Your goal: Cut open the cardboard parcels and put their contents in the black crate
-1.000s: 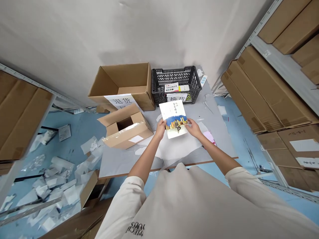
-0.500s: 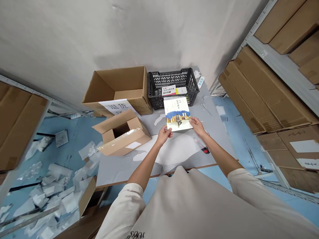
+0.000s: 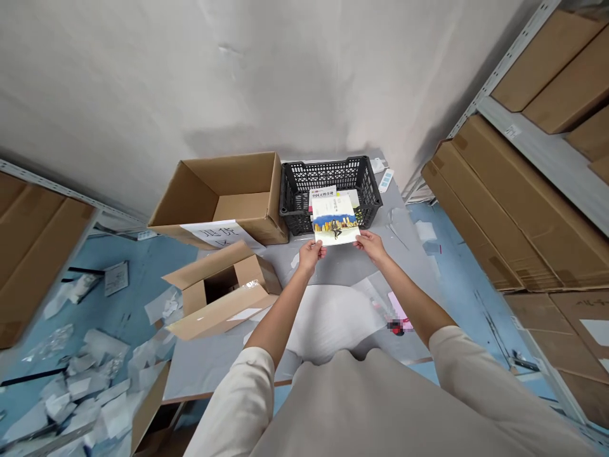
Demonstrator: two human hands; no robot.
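Both my hands grip the lower edge of a paperback book (image 3: 335, 219), whose white cover shows a city skyline on a blue band. My left hand (image 3: 311, 256) holds its lower left corner, and my right hand (image 3: 371, 246) holds its lower right corner. The book is tilted and overlaps the front of a black plastic mesh basket (image 3: 328, 171). Other books (image 3: 322, 194) stand or lie inside the basket, partly hidden behind the one I hold. Below my wrists lies a white foam sheet (image 3: 333, 320).
An open cardboard box (image 3: 247, 184) with a paper sign (image 3: 216, 233) stands left of the basket. A smaller open carton (image 3: 221, 298) sits on the grey table (image 3: 204, 374). Shelves of cardboard cartons (image 3: 509, 203) flank the table, and packing scraps (image 3: 85, 387) litter the blue floor.
The book has moved farther from me and now overlaps the basket's front. Both hands have stretched forward with it. The view has also tilted, shifting the table lower in the frame.
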